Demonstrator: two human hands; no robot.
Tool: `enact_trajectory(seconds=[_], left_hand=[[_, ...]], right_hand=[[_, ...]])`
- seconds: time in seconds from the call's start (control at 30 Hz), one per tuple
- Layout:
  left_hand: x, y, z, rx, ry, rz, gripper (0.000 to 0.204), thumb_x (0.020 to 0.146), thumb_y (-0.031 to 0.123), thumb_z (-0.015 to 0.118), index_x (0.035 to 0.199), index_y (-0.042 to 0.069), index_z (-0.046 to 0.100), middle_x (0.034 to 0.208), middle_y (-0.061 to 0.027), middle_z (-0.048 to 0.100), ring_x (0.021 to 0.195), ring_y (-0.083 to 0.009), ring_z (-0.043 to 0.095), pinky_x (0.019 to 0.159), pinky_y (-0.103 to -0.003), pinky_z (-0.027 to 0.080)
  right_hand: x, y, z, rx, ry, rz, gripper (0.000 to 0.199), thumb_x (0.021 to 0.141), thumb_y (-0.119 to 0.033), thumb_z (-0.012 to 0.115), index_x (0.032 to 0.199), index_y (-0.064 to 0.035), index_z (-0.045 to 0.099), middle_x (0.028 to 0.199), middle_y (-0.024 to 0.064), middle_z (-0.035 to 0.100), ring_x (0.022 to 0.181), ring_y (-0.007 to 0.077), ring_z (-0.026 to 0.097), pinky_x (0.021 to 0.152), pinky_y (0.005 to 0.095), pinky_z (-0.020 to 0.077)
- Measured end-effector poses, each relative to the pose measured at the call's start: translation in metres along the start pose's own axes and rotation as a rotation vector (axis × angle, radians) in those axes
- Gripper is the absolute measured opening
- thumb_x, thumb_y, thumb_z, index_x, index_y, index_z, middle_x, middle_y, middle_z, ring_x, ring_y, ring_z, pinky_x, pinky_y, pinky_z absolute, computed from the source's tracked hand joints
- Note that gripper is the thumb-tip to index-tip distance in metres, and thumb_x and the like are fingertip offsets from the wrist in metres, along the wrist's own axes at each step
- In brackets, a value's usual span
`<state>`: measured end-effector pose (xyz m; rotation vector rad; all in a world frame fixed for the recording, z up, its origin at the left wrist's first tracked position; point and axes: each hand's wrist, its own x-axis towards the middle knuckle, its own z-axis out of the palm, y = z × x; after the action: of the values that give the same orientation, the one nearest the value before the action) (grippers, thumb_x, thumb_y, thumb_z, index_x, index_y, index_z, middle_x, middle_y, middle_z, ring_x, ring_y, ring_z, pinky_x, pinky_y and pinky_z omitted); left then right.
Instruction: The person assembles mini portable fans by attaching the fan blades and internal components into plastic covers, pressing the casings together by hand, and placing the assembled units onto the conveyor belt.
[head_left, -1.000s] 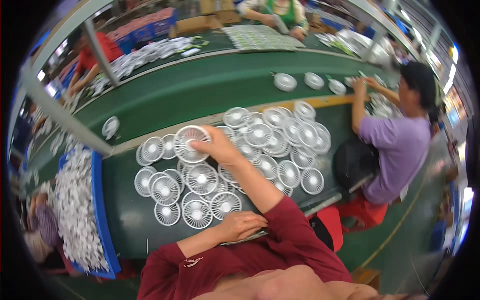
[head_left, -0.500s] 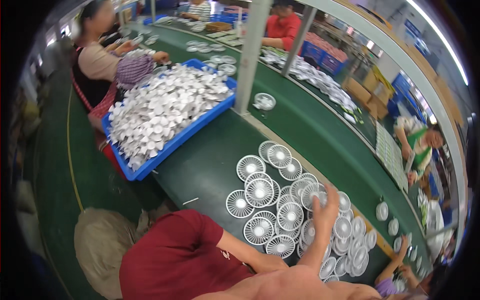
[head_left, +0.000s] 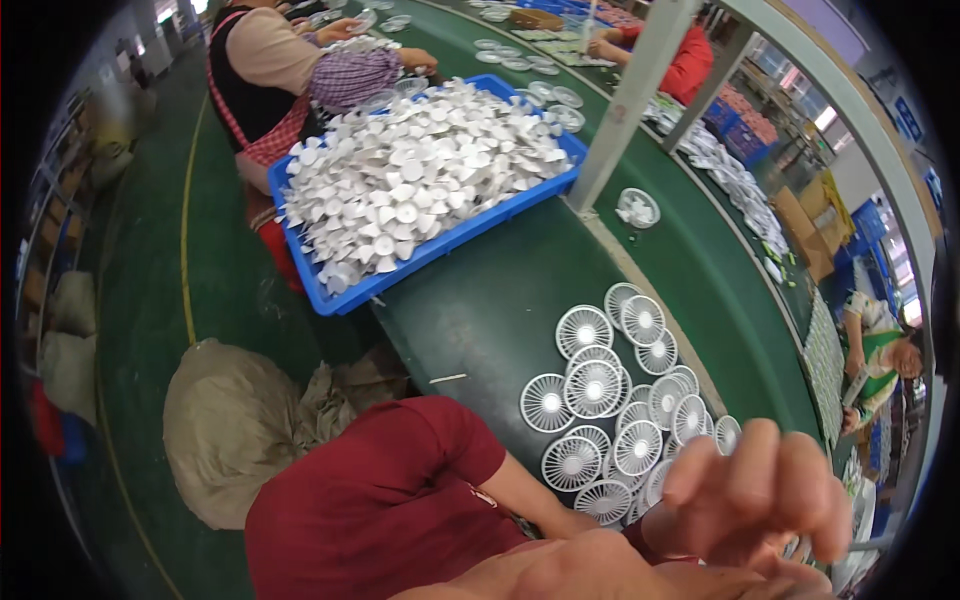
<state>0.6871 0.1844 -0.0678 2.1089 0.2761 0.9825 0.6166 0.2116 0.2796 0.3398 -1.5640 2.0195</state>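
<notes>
My right hand (head_left: 765, 490) is raised close to the camera at the lower right. Its fingers are loosely bent and apart, and I see nothing held in them. Behind it, partly covered, lie many round white fan grilles (head_left: 593, 388) with radial spokes, overlapping in a loose heap on the dark green table (head_left: 480, 290). My left arm, in a dark red sleeve (head_left: 390, 490), reaches in from the lower edge. The left hand itself is hidden at the lower middle of the head view.
A blue tub (head_left: 430, 262) heaped with small white fan blades (head_left: 420, 180) stands at the table's far end. Beyond the metal post (head_left: 625, 110) runs a green conveyor belt (head_left: 700, 270) carrying a clear bowl (head_left: 638, 208). Co-workers sit along it. A beige sack (head_left: 225, 430) rests on the floor at left.
My right hand has lifted off the fan grilles and come up close to the camera. The view has swung, so the tub and grilles appear farther right.
</notes>
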Motion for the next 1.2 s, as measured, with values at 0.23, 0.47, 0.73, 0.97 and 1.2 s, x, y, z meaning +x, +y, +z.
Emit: enact_trajectory(seconds=[0.23,0.47,0.73,0.97,1.2], left_hand=[[-0.006,-0.031,0.023,0.243,-0.124,0.009,0.029,0.079,0.028,0.064,0.067,0.002,0.062,0.067,-0.0219,0.061,0.063,-0.0414,0.060,0.053,-0.051,0.044],[-0.016,-0.035,0.023,0.284,-0.085,-0.033,0.028,0.079,0.030,0.064,0.071,0.003,0.064,0.067,-0.0199,0.061,0.062,-0.0397,0.060,0.053,-0.050,0.045],[-0.001,0.000,-0.009,0.282,-0.045,-0.018,0.026,0.080,0.028,0.063,0.073,0.003,0.065,0.065,-0.0190,0.060,0.062,-0.0386,0.060,0.054,-0.049,0.046],[-0.018,0.032,-0.006,0.313,-0.031,-0.022,0.025,0.080,0.027,0.063,0.072,0.003,0.065,0.067,-0.0181,0.061,0.063,-0.0378,0.061,0.055,-0.048,0.046],[0.020,0.005,-0.078,0.281,-0.043,-0.042,0.025,0.080,0.026,0.063,0.072,0.003,0.063,0.069,-0.0170,0.062,0.065,-0.0368,0.061,0.056,-0.047,0.047]], right_hand=[[-0.027,-0.031,0.029,0.010,0.547,0.288,0.013,0.088,-0.024,0.059,0.078,-0.0169,0.055,0.087,0.0007,0.049,0.085,0.0189,0.047,0.081,0.0356,0.0434],[-0.013,-0.027,0.038,-0.604,0.443,0.607,0.025,0.083,-0.025,0.059,0.071,-0.0102,0.042,0.075,0.0016,0.047,0.068,0.0157,0.049,0.053,0.0261,0.0400],[-0.010,0.024,-0.020,0.813,-0.339,0.019,0.017,0.093,-0.018,0.064,0.089,-0.0024,0.060,0.086,0.0087,0.063,0.067,0.0172,0.060,0.054,0.0290,0.0484],[-0.028,0.047,-0.031,0.447,-0.233,0.051,0.034,0.097,-0.035,0.058,0.104,-0.0016,0.053,0.090,0.0169,0.061,0.057,0.0221,0.056,0.046,0.0373,0.0490],[-0.028,0.057,-0.032,0.549,-0.264,0.077,0.031,0.080,-0.011,0.080,0.091,0.0098,0.061,0.076,0.0176,0.061,0.048,0.0226,0.053,0.039,0.0337,0.0393]])
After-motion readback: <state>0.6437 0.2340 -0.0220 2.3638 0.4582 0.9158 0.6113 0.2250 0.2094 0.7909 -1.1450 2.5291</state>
